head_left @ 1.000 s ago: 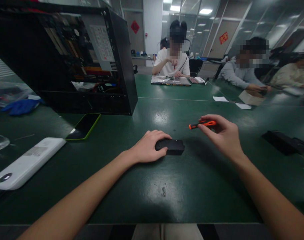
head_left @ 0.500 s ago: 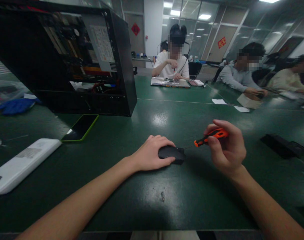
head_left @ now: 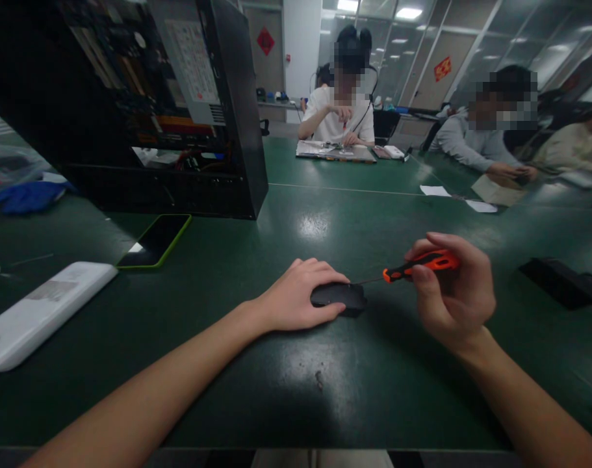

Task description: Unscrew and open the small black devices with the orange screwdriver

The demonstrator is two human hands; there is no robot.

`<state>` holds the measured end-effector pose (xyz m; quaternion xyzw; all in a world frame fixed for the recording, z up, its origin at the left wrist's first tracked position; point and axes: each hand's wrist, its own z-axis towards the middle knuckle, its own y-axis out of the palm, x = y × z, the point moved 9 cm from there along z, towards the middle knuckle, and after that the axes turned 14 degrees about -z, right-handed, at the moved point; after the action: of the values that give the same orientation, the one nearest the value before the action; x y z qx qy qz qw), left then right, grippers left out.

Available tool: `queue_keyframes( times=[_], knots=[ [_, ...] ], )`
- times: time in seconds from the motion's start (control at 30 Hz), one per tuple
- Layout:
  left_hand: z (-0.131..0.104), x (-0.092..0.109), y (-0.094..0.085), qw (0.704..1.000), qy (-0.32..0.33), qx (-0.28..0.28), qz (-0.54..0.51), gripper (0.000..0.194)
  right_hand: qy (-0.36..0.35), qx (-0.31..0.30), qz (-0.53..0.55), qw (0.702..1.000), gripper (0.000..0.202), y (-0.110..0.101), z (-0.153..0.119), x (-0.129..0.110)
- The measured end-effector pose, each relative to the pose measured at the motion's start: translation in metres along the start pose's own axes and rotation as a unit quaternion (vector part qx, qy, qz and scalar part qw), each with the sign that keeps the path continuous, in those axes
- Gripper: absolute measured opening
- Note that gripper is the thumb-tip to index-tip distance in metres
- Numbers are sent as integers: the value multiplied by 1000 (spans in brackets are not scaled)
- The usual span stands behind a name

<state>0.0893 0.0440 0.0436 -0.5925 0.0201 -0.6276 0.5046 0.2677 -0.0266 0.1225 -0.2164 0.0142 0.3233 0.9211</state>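
Observation:
A black computer mouse (head_left: 335, 296) lies on the green table (head_left: 296, 403), its far and left sides partly covered by fingers. My left hand (head_left: 300, 296) is closed round it, thumb on the near side. In my right hand (head_left: 454, 286) is a screwdriver (head_left: 422, 263) with an orange and black handle, pinched between thumb and fingers. Its thin shaft points left, and the tip reaches the mouse's right end; whether it touches or enters a gap cannot be made out.
An open black computer case (head_left: 249, 130) stands at the left. Near it lie a green-edged phone (head_left: 156, 240), a white long device (head_left: 52, 305) and a blue glove (head_left: 25, 197). A black object (head_left: 563, 283) is at right. Co-workers sit across the table, one at a flat panel (head_left: 337, 151).
The view has shifted slightly. My right hand and the screwdriver sit a little farther right, the tip still at the mouse's right end. My left hand keeps its hold.

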Motion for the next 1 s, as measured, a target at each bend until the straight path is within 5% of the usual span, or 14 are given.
queue_keyframes(
  times=[0.27, 0.4, 0.5, 0.6, 0.77, 1.0],
  knots=[
    [0, 1, 0, 1000, -2, -3, 5, 39, 6, -58, -86, 995, 40, 0, 17, 3],
    [1, 0, 0, 1000, -1, -2, 8, 39, -5, -229, -62, 972, 16, 16, 52, -3],
    [0, 0, 1, 1000, 3, -11, 17, 38, -49, -390, -41, 918, 12, 36, 72, -22],
    [-1, 1, 1, 999, 3, -24, 24, 40, -66, -473, -86, 874, 16, 53, 84, -36],
    [-1, -1, 1, 999, -1, -28, 32, 42, -73, -458, -110, 879, 22, 72, 91, -46],
    [-1, -1, 1, 999, -8, -21, 27, 40, -145, -464, -51, 872, 29, 56, 82, -48]
  ],
)
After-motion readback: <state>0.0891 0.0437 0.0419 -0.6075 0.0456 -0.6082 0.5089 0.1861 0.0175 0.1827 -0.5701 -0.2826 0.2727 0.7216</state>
